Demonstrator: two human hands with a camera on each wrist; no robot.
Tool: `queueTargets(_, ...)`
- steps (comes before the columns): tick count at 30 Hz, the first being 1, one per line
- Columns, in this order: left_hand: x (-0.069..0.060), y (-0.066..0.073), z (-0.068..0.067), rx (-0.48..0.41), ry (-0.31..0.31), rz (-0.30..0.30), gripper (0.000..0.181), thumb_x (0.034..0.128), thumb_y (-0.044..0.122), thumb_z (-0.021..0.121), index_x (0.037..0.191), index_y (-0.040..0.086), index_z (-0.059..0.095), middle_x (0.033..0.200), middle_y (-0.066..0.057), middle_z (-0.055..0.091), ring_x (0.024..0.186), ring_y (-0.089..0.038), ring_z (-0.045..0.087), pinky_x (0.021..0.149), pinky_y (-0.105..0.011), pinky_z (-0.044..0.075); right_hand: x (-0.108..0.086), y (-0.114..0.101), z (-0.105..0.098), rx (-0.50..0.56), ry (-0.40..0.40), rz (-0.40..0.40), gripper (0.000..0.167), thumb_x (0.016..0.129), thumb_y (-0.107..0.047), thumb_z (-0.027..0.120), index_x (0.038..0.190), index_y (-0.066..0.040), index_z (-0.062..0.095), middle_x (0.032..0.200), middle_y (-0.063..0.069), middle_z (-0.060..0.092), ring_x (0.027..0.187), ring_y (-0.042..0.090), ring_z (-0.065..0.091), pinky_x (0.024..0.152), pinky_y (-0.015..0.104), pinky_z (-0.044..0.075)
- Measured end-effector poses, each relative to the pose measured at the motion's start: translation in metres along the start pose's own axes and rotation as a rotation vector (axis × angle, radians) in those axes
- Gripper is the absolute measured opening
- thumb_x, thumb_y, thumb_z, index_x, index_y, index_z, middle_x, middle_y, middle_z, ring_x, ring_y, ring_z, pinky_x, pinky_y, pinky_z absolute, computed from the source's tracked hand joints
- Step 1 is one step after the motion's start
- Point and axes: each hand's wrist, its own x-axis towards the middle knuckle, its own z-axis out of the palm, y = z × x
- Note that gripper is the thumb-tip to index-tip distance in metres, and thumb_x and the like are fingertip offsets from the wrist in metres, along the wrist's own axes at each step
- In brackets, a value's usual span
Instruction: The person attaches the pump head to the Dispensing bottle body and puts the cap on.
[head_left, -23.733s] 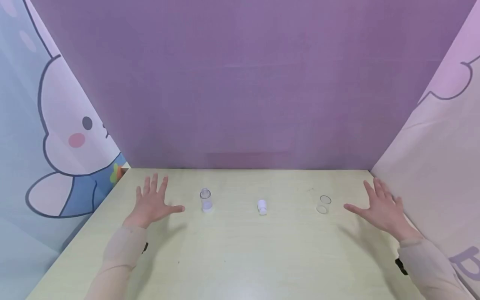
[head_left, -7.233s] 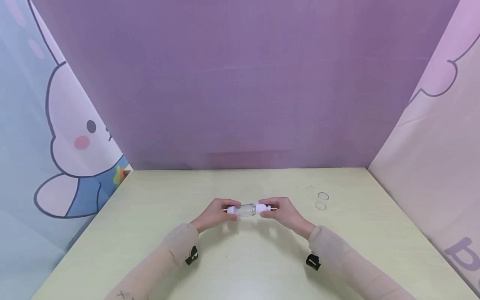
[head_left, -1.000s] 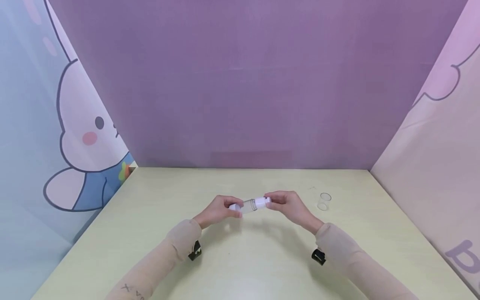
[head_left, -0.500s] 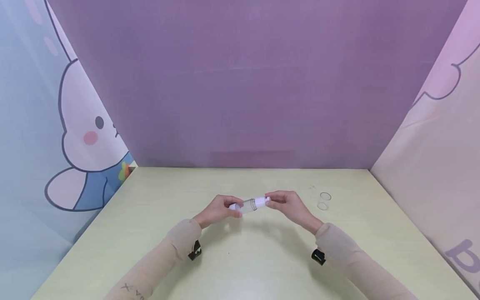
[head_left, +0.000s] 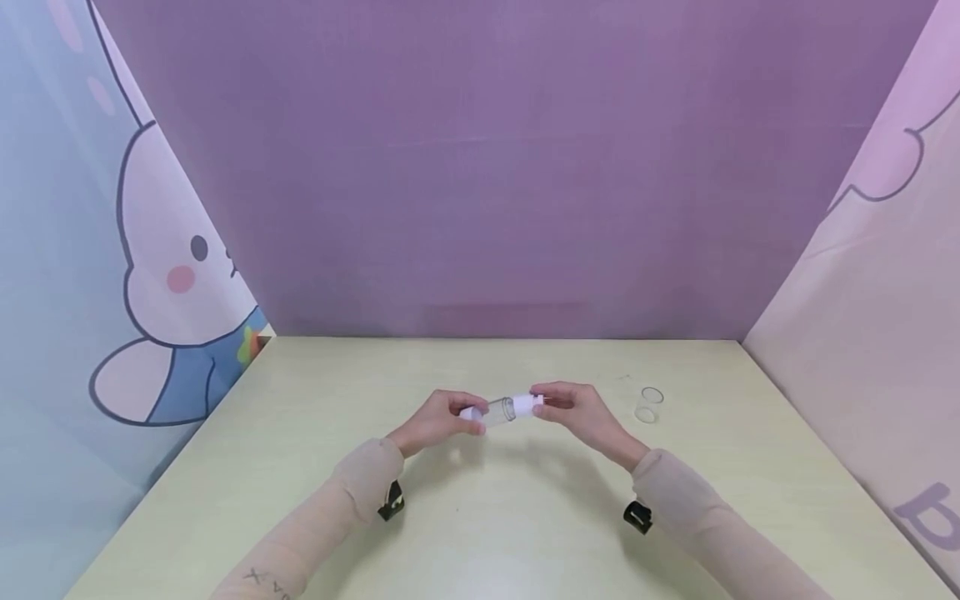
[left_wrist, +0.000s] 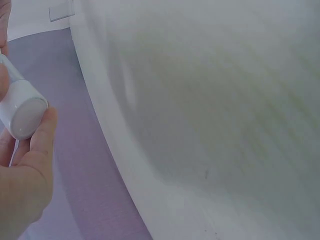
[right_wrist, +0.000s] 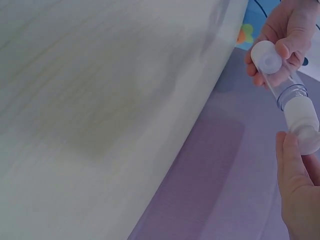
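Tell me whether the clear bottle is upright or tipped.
Tipped: the clear bottle is held nearly sideways, left hand gripping its white base, right hand the white top.

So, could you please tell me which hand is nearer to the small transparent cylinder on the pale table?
Right: the right hand is left of the transparent cylinder, gripping the white top of the clear bottle; the left hand is farther left, gripping its white base.

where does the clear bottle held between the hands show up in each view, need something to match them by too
Head: clear bottle below centre, slightly to the right.
Left wrist: clear bottle at the left edge, around mid-height.
Right wrist: clear bottle near the right edge, in the upper half.
Shared landmark: purple backdrop, visible in all three.
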Motion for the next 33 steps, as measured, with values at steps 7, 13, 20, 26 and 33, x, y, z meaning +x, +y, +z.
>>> queueTargets(7,-0.0008,0.0030,-0.0006,0.004,0.005,-0.014,0.034,0.0770,0.017,0.073,0.110,0.016,0.067,0.117,-0.006,0.062,0.099,-0.019,0.057,0.082,-0.034,0.047,0.0008,0.0020,-0.0005,0.054,-0.037,-0.029,0.043,0.081,-0.004,0.067,0.122,0.003,0.055,0.122,0.022,0.057,0.109,0.032,0.057,0.083,0.031,0.051)
queueTargets(13,-0.0027,0.0033,-0.0009,-0.001,0.004,-0.013,0.034,0.0768,0.015,0.073,0.110,0.015,0.067,0.116,-0.007,0.063,0.098,-0.019,0.057,0.082,-0.033,0.047,-0.0001,0.0023,0.0022,0.019,-0.007,-0.036,0.039,0.082,-0.001,0.065,0.120,0.001,0.058,0.121,0.021,0.058,0.107,0.031,0.059,0.082,0.030,0.051)
queueTargets(20,-0.0012,-0.0004,-0.0010,0.000,-0.007,-0.012,0.033,0.0767,0.016,0.074,0.109,0.015,0.067,0.115,-0.007,0.063,0.099,-0.018,0.058,0.081,-0.033,0.047,-0.0006,0.0005,0.0042,0.001,0.010,-0.032,0.035,0.083,-0.001,0.063,0.118,0.000,0.059,0.118,0.020,0.060,0.105,0.030,0.060,0.082,0.031,0.051)
queueTargets(26,-0.0022,-0.0014,0.0004,-0.008,-0.011,-0.015,0.032,0.0766,0.015,0.073,0.108,0.015,0.067,0.114,-0.007,0.063,0.098,-0.018,0.058,0.081,-0.032,0.047,-0.0001,0.0023,0.0048,-0.006,0.003,-0.038,0.034,0.084,-0.003,0.063,0.118,0.000,0.059,0.118,0.020,0.060,0.105,0.029,0.060,0.083,0.031,0.051)
queueTargets(33,-0.0021,-0.0022,0.0014,0.004,-0.007,-0.015,0.034,0.0763,0.017,0.074,0.110,0.014,0.067,0.115,-0.007,0.063,0.099,-0.019,0.057,0.082,-0.032,0.047,-0.0006,0.0047,0.0053,-0.010,0.013,-0.030,0.034,0.084,-0.003,0.063,0.117,0.002,0.059,0.116,0.019,0.061,0.103,0.028,0.061,0.082,0.031,0.051)
